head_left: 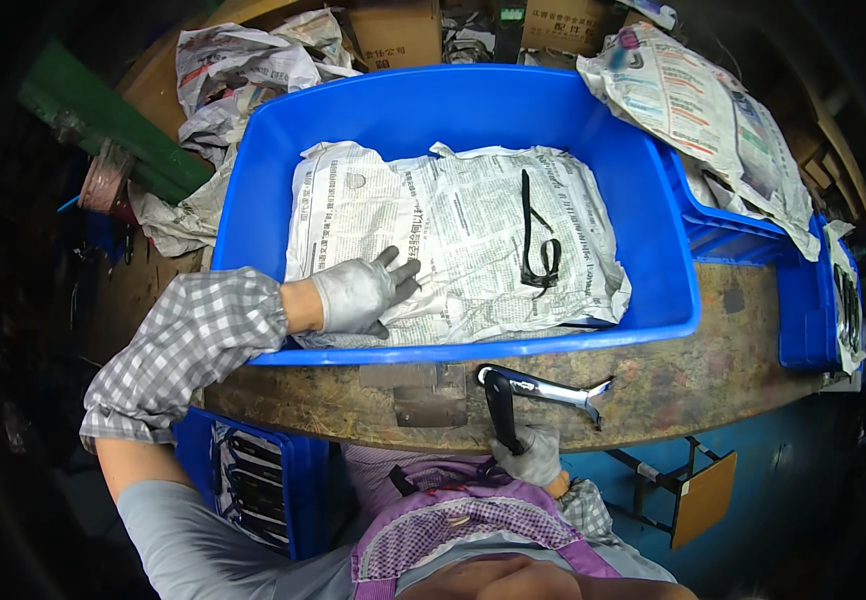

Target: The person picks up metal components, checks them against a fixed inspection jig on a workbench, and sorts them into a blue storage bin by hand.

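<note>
Right hand (533, 458) gripping black handle (500, 405) | long axis forward, slightly left | left hand (358, 296) splayed

Solid blue bin (423, 110); inside it, off-white newspaper (363, 215) with black print and a grey left glove (356, 297); on its near side, grey right glove (535, 458), black handle (500, 405), mottled brown counter (693, 395).

Stained bench (733, 310) (apparently wooden) bears large blue bin (493, 352), flat plates (431, 413).
</note>
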The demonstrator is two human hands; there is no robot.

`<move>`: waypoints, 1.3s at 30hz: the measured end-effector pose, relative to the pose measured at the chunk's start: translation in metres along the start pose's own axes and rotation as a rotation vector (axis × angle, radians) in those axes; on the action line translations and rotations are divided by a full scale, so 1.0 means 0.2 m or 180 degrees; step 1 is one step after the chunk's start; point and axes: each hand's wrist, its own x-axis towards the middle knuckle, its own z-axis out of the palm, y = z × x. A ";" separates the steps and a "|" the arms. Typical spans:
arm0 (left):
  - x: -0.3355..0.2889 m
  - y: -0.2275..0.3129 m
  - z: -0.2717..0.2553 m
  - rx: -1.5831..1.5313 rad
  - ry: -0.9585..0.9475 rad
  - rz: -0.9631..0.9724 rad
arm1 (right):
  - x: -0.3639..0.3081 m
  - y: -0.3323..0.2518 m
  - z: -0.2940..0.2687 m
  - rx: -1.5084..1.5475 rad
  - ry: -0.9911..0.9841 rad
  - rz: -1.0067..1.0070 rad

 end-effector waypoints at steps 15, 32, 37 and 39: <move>-0.01 -0.22 -0.15 -0.1158 0.1975 -0.1403 | 0.04 -0.02 -0.02 0.0148 -0.0112 0.0215; -1.48 0.19 -0.19 0.0829 0.3004 -0.2073 | 0.14 -0.38 -0.16 0.0222 0.0196 -0.1546; -1.98 0.76 0.70 0.1204 0.2923 -0.2629 | 0.26 -0.77 0.03 0.0832 -0.0895 -0.1165; -2.07 1.01 0.99 0.0631 0.2650 -0.3122 | 0.34 -0.98 0.18 0.1069 -0.1290 -0.1331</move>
